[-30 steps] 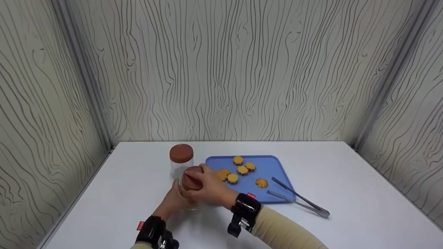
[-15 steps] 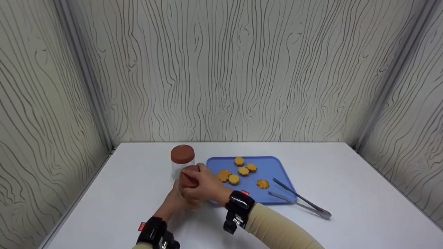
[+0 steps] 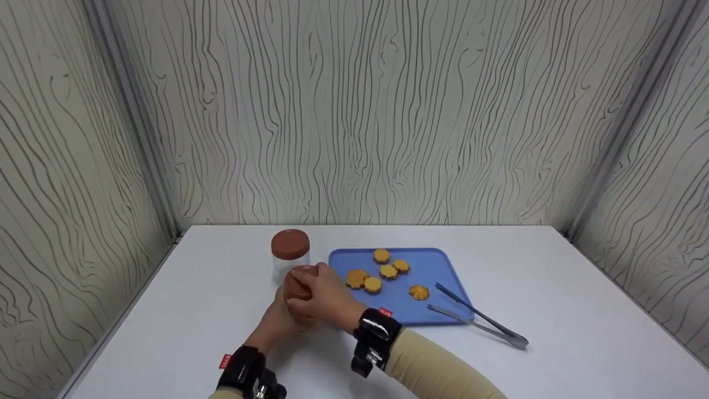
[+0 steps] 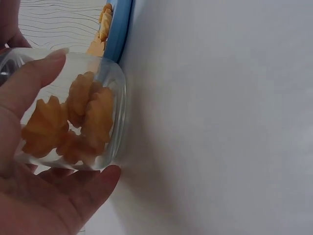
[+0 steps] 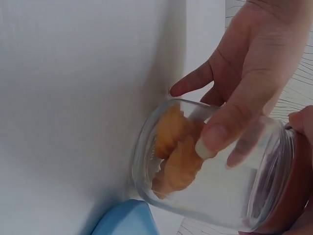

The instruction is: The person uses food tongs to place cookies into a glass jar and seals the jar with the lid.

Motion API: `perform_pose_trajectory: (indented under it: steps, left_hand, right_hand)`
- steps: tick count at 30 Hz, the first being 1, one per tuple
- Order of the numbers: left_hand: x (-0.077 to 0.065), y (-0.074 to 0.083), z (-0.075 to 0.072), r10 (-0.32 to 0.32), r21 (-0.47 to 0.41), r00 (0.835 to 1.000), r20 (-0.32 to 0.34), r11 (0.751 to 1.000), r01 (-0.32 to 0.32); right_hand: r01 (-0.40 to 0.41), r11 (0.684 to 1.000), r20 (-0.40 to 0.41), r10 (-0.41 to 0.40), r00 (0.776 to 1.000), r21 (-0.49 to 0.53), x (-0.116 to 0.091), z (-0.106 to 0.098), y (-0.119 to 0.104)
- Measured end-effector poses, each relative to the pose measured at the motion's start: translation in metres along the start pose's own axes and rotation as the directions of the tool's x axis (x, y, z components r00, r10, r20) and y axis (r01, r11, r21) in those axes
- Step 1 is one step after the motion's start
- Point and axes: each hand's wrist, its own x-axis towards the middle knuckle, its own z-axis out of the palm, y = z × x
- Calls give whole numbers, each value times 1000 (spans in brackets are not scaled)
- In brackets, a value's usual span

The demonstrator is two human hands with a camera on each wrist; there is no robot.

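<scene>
My left hand [image 3: 277, 318] grips clear jar [image 5: 222, 188], cookies [image 4: 46, 127] inside; my right hand [image 3: 328, 298] clasps its red-brown lid [image 5: 292, 191].

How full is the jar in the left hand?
Partly full: cookies lie toward the base of the clear jar, with space toward the reddish-brown lid.

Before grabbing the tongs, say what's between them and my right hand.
Head view: cookies on the blue tray lie between right hand and tongs.
</scene>
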Motion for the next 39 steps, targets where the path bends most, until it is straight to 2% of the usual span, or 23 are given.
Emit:
perform_pose_trajectory:
  steps: [4, 7, 11, 16, 20, 22, 25, 29, 32, 35, 37, 39]
  left_hand:
    - [1, 0, 0, -28, -1, 1000, 3, 1000, 28]
    - [-1, 1, -1, -66, 6, 998, -14, 998, 66]
    - [-4, 2, -3, -87, 11, 996, -25, 996, 87]
    - [-5, -2, -4, -85, 22, 996, -9, 996, 85]
    - [-4, -5, -4, -107, 32, 994, -11, 994, 107]
    - [-5, -4, -4, -127, 18, 992, -21, 992, 128]
    - [-7, -2, -3, -125, -10, 991, -47, 992, 125]
    - [-9, 3, -1, -98, 24, 994, -55, 995, 100]
    - [-9, 6, 0, -95, 71, 994, -50, 993, 98]
    - [-8, 6, 1, -87, 60, 995, -56, 994, 91]
    - [-8, 5, 1, -78, 52, 995, -60, 995, 81]
    - [-8, 4, 0, -68, 34, 996, -56, 997, 70]
  right_hand:
    - [-52, 994, -40, 49, 998, -95, -1, 6, -5]
    - [-56, 990, -38, 52, 998, -131, -1, 11, -6]
    - [-20, 990, 29, 24, 999, -139, 0, 11, -6]
    - [10, 990, 125, 8, 992, -143, 3, 8, -4]
    - [19, 993, 139, -2, 990, -119, 3, 6, -4]
    - [13, 992, 121, 2, 993, -124, 2, 6, -4]
    - [2, 982, 54, 8, 999, -191, 3, 8, -7]
    - [-41, 937, -88, 11, 996, -347, 5, 17, -12]
    - [-97, 915, -173, 30, 984, -392, 6, 23, -15]
    - [-124, 933, -179, 66, 982, -338, 5, 25, -16]
    - [-121, 961, -132, 89, 987, -251, 5, 23, -15]
    - [-113, 982, -53, 106, 993, -149, 5, 17, -12]
